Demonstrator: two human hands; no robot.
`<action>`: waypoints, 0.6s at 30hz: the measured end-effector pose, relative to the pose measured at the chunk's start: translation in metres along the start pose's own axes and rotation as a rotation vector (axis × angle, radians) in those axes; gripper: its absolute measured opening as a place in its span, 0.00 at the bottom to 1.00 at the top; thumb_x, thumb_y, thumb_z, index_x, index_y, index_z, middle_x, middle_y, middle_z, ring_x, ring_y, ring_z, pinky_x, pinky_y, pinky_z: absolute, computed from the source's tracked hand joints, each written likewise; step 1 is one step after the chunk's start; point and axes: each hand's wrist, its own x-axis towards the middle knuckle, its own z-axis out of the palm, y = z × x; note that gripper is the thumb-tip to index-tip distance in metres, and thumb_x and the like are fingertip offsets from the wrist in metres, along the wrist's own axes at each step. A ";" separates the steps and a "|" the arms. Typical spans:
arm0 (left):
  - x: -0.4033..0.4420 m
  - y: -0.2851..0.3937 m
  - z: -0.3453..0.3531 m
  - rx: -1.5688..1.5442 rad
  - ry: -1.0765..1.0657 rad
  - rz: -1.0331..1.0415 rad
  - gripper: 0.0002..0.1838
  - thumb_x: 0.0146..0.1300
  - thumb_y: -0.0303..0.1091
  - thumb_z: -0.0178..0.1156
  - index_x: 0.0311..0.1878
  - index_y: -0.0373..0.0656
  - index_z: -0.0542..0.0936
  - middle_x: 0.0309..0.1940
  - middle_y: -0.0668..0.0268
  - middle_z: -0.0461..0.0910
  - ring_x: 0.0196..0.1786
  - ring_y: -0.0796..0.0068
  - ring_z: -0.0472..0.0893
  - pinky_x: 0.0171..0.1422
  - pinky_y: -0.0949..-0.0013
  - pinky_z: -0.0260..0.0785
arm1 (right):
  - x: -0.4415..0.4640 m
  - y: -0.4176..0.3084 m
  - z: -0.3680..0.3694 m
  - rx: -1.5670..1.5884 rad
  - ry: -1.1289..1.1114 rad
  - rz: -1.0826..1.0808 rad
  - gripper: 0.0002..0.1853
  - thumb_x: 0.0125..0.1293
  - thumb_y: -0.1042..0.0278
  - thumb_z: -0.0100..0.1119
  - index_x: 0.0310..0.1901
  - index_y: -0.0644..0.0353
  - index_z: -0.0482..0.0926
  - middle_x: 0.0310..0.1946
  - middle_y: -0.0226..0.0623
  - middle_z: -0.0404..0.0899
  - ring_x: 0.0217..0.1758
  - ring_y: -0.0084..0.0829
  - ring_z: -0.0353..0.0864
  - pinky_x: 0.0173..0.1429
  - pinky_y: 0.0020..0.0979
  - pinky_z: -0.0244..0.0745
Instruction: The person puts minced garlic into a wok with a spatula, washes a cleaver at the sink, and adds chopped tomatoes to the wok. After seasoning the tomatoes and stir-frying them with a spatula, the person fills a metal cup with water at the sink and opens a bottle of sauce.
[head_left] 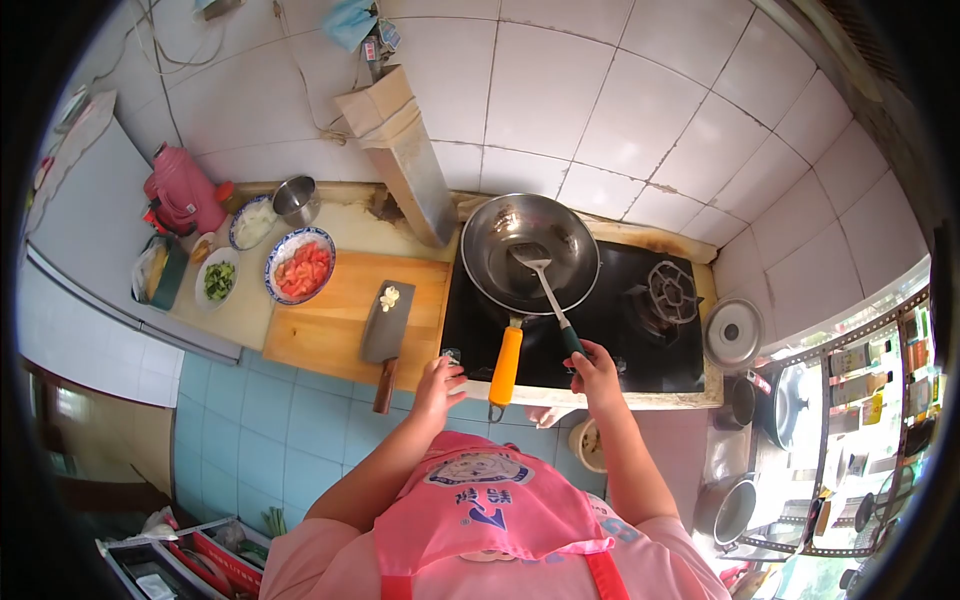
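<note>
Gripping spatula [552, 297], right hand [597, 376] hides its end.

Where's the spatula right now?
Head view, just right of centre: the spatula slants from the right hand into the wok, on the left side of the black cooktop.

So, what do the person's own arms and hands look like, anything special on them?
Both the left hand and the right hand are ungloved, ordinary human hands; no watch or bracelet shows. The forearms are bare below short, pale pink sleeves. Over the shirt is a brighter pink apron with blue printing and reddish-pink straps. No cables show on the arms.
</note>
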 end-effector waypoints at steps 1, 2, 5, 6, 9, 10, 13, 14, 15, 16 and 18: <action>0.001 -0.002 -0.017 0.064 0.057 0.062 0.27 0.67 0.53 0.54 0.63 0.49 0.65 0.52 0.62 0.75 0.54 0.70 0.75 0.52 0.59 0.72 | -0.001 -0.002 0.001 0.004 -0.001 0.024 0.23 0.67 0.65 0.57 0.61 0.65 0.66 0.37 0.39 0.80 0.19 0.20 0.71 0.22 0.23 0.69; 0.002 -0.005 -0.034 0.065 0.062 0.064 0.27 0.67 0.53 0.54 0.63 0.49 0.65 0.52 0.62 0.75 0.54 0.70 0.75 0.52 0.59 0.72 | -0.003 -0.005 0.002 0.007 -0.001 0.049 0.24 0.67 0.67 0.57 0.62 0.65 0.65 0.38 0.39 0.79 0.19 0.21 0.72 0.23 0.24 0.71; 0.011 -0.021 -0.089 0.246 0.268 0.248 0.24 0.67 0.46 0.57 0.61 0.45 0.67 0.50 0.61 0.75 0.51 0.69 0.75 0.52 0.61 0.71 | -0.008 -0.012 0.005 -0.002 -0.006 0.077 0.25 0.67 0.65 0.57 0.63 0.63 0.64 0.39 0.38 0.79 0.20 0.21 0.73 0.24 0.25 0.74; 0.021 -0.031 -0.110 0.368 0.327 0.429 0.22 0.65 0.39 0.59 0.59 0.42 0.67 0.50 0.59 0.74 0.49 0.68 0.76 0.52 0.63 0.71 | -0.007 -0.009 0.004 0.003 -0.028 0.087 0.26 0.67 0.64 0.57 0.63 0.63 0.63 0.41 0.39 0.79 0.21 0.22 0.74 0.25 0.27 0.77; 0.016 -0.027 -0.131 0.630 0.471 0.589 0.23 0.61 0.31 0.62 0.57 0.35 0.68 0.49 0.53 0.72 0.48 0.63 0.76 0.51 0.63 0.71 | -0.012 -0.014 0.006 0.043 -0.044 0.106 0.27 0.67 0.63 0.57 0.64 0.63 0.62 0.43 0.40 0.79 0.21 0.24 0.76 0.24 0.28 0.79; 0.014 -0.025 -0.134 0.770 0.555 0.570 0.24 0.59 0.30 0.63 0.56 0.33 0.68 0.49 0.50 0.71 0.48 0.60 0.75 0.52 0.61 0.71 | -0.013 -0.015 0.007 0.042 -0.045 0.109 0.27 0.67 0.63 0.57 0.64 0.63 0.62 0.43 0.40 0.79 0.21 0.24 0.76 0.24 0.28 0.79; 0.014 -0.024 -0.141 0.963 0.588 0.591 0.27 0.57 0.32 0.65 0.56 0.32 0.68 0.49 0.46 0.70 0.50 0.52 0.73 0.56 0.57 0.69 | -0.014 -0.017 0.008 0.028 -0.052 0.123 0.27 0.68 0.63 0.56 0.65 0.63 0.61 0.44 0.41 0.79 0.21 0.25 0.77 0.24 0.29 0.80; 0.015 -0.025 -0.142 0.962 0.597 0.586 0.27 0.57 0.32 0.65 0.56 0.32 0.68 0.49 0.46 0.70 0.50 0.52 0.73 0.56 0.57 0.69 | -0.013 -0.017 0.009 0.033 -0.057 0.130 0.27 0.68 0.63 0.56 0.65 0.63 0.61 0.45 0.42 0.79 0.21 0.26 0.77 0.24 0.30 0.80; 0.016 -0.026 -0.142 0.965 0.589 0.554 0.28 0.56 0.33 0.65 0.56 0.31 0.68 0.50 0.45 0.69 0.53 0.49 0.71 0.58 0.55 0.67 | -0.013 -0.016 0.010 0.040 -0.064 0.136 0.27 0.68 0.63 0.56 0.65 0.63 0.61 0.45 0.42 0.78 0.20 0.26 0.77 0.24 0.30 0.80; 0.017 -0.027 -0.142 0.968 0.580 0.525 0.29 0.55 0.33 0.66 0.57 0.31 0.68 0.50 0.44 0.69 0.55 0.46 0.70 0.60 0.54 0.65 | -0.013 -0.016 0.011 0.038 -0.068 0.140 0.28 0.68 0.62 0.56 0.65 0.63 0.61 0.45 0.43 0.78 0.20 0.26 0.77 0.24 0.30 0.80; 0.016 -0.029 -0.140 0.988 0.583 0.531 0.29 0.54 0.33 0.66 0.57 0.31 0.67 0.51 0.44 0.69 0.56 0.45 0.69 0.62 0.53 0.64 | -0.011 -0.011 0.013 0.042 -0.083 0.141 0.28 0.67 0.62 0.57 0.65 0.63 0.61 0.45 0.43 0.78 0.20 0.26 0.77 0.24 0.30 0.80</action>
